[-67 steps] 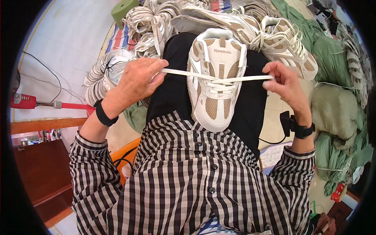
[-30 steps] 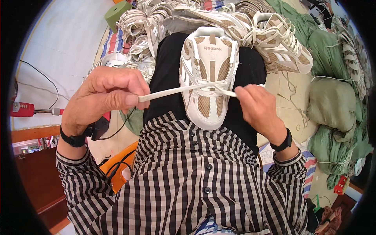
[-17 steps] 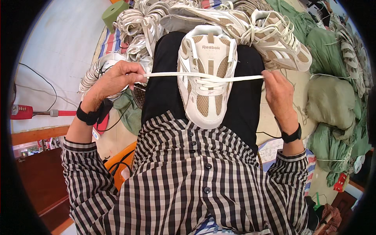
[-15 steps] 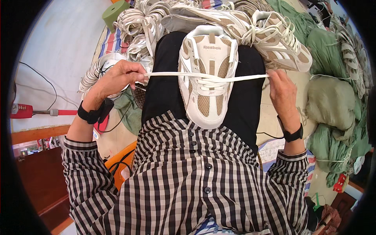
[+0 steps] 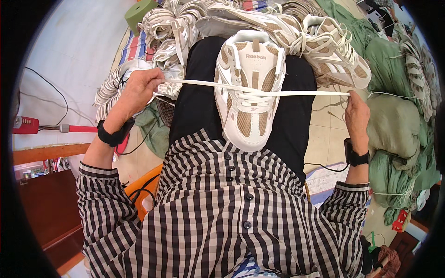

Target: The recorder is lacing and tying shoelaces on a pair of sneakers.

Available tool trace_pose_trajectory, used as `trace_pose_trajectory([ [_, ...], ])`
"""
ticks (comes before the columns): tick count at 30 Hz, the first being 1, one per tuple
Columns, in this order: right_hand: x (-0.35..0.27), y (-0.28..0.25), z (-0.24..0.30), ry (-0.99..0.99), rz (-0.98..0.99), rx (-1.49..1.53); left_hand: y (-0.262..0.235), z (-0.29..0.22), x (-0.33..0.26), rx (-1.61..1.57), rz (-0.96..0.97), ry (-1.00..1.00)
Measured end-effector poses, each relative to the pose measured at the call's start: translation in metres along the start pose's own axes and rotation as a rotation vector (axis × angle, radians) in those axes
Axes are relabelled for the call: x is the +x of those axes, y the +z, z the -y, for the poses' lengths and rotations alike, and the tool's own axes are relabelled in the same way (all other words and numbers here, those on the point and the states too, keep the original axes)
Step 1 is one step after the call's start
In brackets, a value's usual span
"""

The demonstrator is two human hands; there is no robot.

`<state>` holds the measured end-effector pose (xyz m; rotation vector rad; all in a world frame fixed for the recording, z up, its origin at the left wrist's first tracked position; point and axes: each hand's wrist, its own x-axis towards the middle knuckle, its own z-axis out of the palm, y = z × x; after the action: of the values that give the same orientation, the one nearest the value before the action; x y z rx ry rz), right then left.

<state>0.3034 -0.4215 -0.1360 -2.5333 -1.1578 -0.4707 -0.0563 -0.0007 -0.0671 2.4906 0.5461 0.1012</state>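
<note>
A white and tan sneaker (image 5: pixel 245 127) rests on my lap between my black-trousered thighs, its toe toward me. Its white shoelace (image 5: pixel 306 93) passes through the lower eyelets and stretches out taut to both sides. My left hand (image 5: pixel 141 88) pinches one stretch of the lace, left of the shoe. Out to the right, my right hand (image 5: pixel 357 113) has closed on the other stretch. The upper part of the shoe is unlaced, and its tongue (image 5: pixel 256 60) shows.
Beyond my knees lie a laced sneaker (image 5: pixel 336 53) and a heap of shoe uppers (image 5: pixel 171 28). A green roll (image 5: pixel 139 14) stands at the far left. Green sacks (image 5: pixel 391 123) line the right side. A red-handled tool (image 5: pixel 28 125) juts in at the left.
My hands have moved farther apart, the right one outward to the right and the left one slightly left and up. More lace now spans between them. The shoe stays on my lap.
</note>
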Motion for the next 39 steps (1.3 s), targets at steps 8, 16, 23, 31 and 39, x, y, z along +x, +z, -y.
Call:
trace_pose_trajectory([
  [8, -0.006, 0.012, -0.033, 0.059, 0.094, 0.087, 0.001, 0.007, -0.004, 0.059, -0.062, 0.077],
  [16, -0.055, -0.005, -0.171, 0.372, 0.040, 0.220, -0.011, -0.012, -0.027, -0.056, 0.069, 0.058],
  [23, -0.128, -0.025, -0.270, 0.465, -0.059, 0.115, 0.000, -0.015, -0.021, 0.414, -0.127, 0.268],
  [31, -0.192, -0.058, -0.312, 0.639, -0.094, -0.234, -0.022, 0.086, -0.025, 0.671, -0.228, 0.003],
  [39, -0.245, -0.074, -0.343, 0.779, -0.148, -0.296, -0.122, 0.247, -0.108, 0.755, -0.326, -0.353],
])
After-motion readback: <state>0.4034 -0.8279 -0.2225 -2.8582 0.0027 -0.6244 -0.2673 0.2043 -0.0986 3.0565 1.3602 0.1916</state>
